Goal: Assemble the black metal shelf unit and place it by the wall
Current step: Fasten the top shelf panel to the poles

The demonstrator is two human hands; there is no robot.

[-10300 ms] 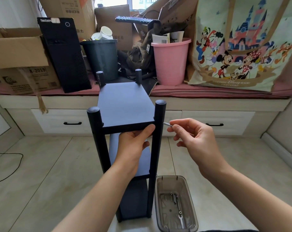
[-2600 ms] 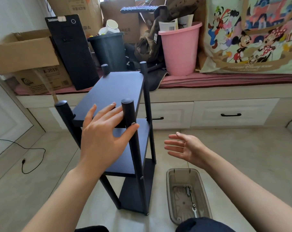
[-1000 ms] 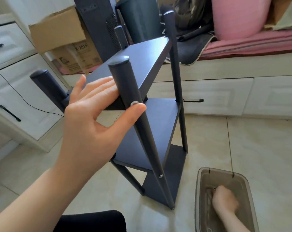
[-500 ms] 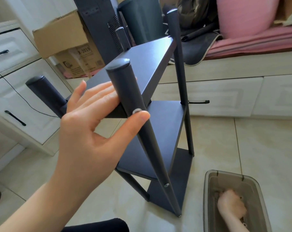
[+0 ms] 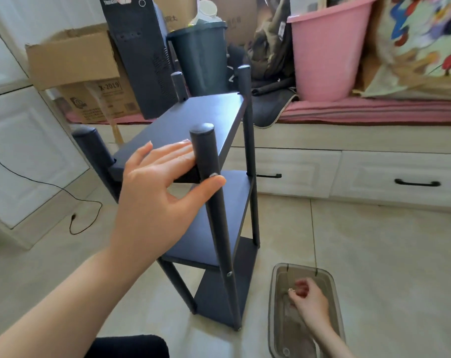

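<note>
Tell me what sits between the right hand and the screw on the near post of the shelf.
Nothing visible. The right hand is down in the clear plastic bin on the floor; open space separates it from the screw, where the left hand rests its thumb.

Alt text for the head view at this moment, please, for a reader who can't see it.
The left hand steadies a black three-tier shelf on a tiled floor, fingers flat on the top tier and thumb by a screw in the near post. The right hand pinches a small metal part over a clear bin beside it.
</note>
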